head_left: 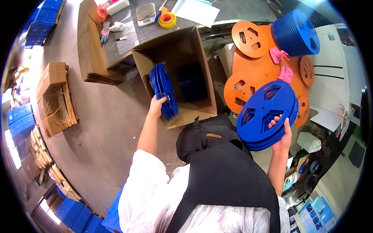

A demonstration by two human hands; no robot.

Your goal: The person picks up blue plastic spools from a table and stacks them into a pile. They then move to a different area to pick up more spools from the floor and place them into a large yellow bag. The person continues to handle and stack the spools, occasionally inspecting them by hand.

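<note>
My left hand (156, 105) is closed on the edges of several blue plastic reels (163, 87), held upright at the left side of an open cardboard box (192, 112). Deeper inside that box, in shadow, stands a row of more dark blue reels (192, 81). On the right, my right hand (283, 134) grips a small stack of blue reels (252, 126), tilted, with fingers through a cutout in the top one. This stack overlaps the near edge of an orange table (258, 68) with round orange discs.
A tall stack of blue reels (291, 33) and pink gloves (278, 55) rest on the orange table. Behind the box, a grey workbench (233, 9) carries a scale (146, 14) and a tape dispenser (166, 19). Flattened cartons (91, 50) stand left of it; another cardboard box (52, 85) is further left.
</note>
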